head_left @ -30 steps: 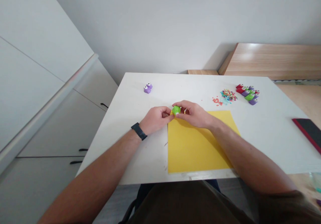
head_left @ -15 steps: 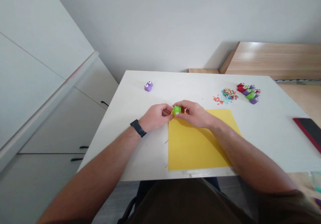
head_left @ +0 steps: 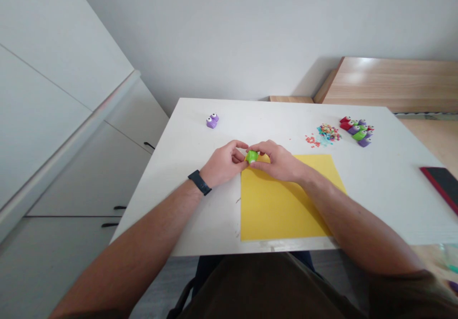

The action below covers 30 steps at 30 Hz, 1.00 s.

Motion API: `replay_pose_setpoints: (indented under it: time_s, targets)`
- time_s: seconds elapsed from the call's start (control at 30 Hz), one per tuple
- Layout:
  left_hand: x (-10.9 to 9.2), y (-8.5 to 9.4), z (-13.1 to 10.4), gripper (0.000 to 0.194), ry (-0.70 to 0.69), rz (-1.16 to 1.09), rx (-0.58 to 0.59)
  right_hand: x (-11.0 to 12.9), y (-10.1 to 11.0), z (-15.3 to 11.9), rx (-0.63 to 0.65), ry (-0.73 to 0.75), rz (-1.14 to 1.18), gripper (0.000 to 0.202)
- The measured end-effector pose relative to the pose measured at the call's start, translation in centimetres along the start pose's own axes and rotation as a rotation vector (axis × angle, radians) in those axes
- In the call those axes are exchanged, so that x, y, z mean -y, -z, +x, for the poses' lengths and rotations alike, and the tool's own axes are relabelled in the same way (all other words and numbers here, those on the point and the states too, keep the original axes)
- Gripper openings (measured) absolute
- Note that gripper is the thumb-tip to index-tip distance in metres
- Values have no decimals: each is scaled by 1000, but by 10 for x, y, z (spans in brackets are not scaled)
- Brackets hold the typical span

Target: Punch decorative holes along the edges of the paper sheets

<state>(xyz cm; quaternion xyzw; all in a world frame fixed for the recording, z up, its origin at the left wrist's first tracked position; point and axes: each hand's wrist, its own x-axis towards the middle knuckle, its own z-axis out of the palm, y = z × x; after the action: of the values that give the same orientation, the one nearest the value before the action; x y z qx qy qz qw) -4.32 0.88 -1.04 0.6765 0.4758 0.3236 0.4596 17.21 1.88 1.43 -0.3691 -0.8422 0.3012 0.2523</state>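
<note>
At the far left corner of the yellow sheet of paper (head_left: 279, 209), a small green craft punch (head_left: 252, 156) with a white knob sits between my two hands. My right hand (head_left: 277, 160) is closed on it, fingers on the far side and thumb on the near side. My left hand (head_left: 226, 163), with a dark band on the wrist, has its fingers curled at the punch's left side. Its thumb tip touches near the paper's corner, and its index finger reaches along the far side. A bit of yellow shows beside the punch, and the fingers partly hide the contact.
Two purple punches (head_left: 212, 121) stand at the back left of the white table (head_left: 200, 233). Several red, green and purple punches (head_left: 358, 132) cluster at the back right, beside a pile of colourful paper bits (head_left: 327, 134). A dark, red-edged flat object (head_left: 442, 185) lies at the right edge.
My left index finger has lifted and straightened toward the far side of the punch. The punch and my right hand stay nearly in place; the view has shifted slightly.
</note>
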Motion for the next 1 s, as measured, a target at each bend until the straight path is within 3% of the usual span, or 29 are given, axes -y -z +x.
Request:
replay_pose_setpoints:
  time_s: [1.0]
  targets:
    - [10, -2, 2, 39, -71, 48, -9, -1, -5, -1, -15, 28, -44, 25]
